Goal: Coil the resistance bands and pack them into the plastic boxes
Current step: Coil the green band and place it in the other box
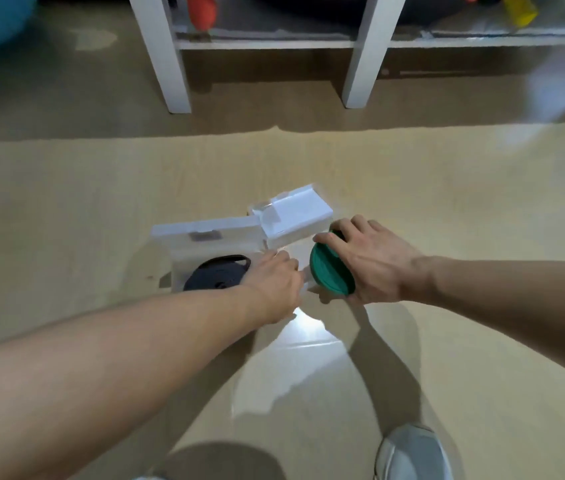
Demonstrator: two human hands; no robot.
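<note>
We hold the coiled green band (329, 268) on edge in our right hand (374, 261), fingers curled round its rim, just beside the boxes on the floor (447, 202). Our left hand (274, 282) rests at the right wall of the open box (184, 252); we cannot tell its grip. A coiled black band (215, 277) lies inside that box. A second box (294, 213) sits behind.
</note>
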